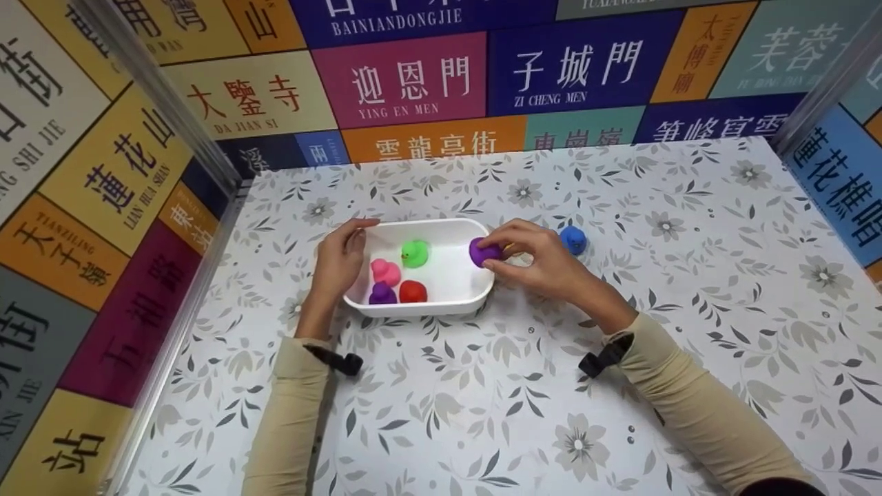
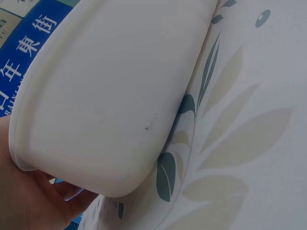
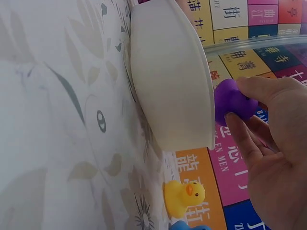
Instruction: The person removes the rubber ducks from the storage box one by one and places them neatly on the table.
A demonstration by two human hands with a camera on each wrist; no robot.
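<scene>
My right hand (image 1: 544, 258) pinches a purple rubber duck (image 1: 484, 253) between thumb and fingers, at the right end of a white plastic tub (image 1: 420, 310). In the right wrist view that purple duck (image 3: 232, 101) is level with the tub's rim. My left hand (image 1: 339, 258) holds the tub's left end, its fingers curled at the rim; the left wrist view shows part of that hand (image 2: 33, 196) against the outer wall. Inside the tub sit a green duck (image 1: 415, 253), a pink duck (image 1: 386, 273), another purple duck (image 1: 382, 293) and a red toy (image 1: 413, 291).
On the flower-patterned table (image 1: 482, 406), a blue duck (image 1: 573, 240) stands right of the tub, just beyond my right hand. A yellow duck (image 3: 183, 197) is beside it, mostly hidden by that hand in the head view. Panels with lettering (image 1: 406, 79) border the table.
</scene>
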